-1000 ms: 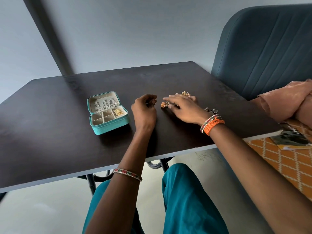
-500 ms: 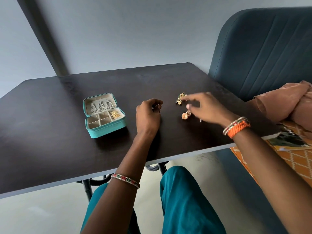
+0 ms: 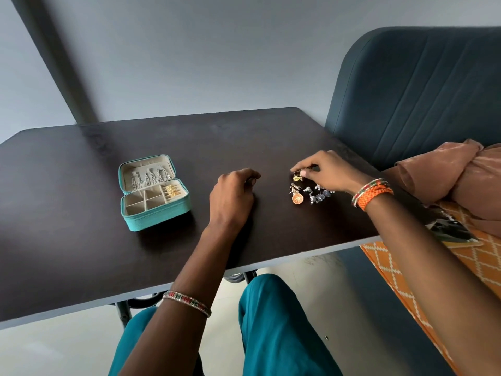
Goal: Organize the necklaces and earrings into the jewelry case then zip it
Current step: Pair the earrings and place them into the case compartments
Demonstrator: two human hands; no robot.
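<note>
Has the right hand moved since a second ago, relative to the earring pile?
Yes. The right hand shifted toward the table's far edge, uncovering the earring pile; it now pinches a gold earring.

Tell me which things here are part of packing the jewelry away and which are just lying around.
Part of the job:
- open teal jewelry case, chains in its lid, gold pieces in one compartment
- loose earrings on the table
- small gold piece pinched in the right hand

Lying about:
- teal chair
- orange patterned cloth
- printed card
</note>
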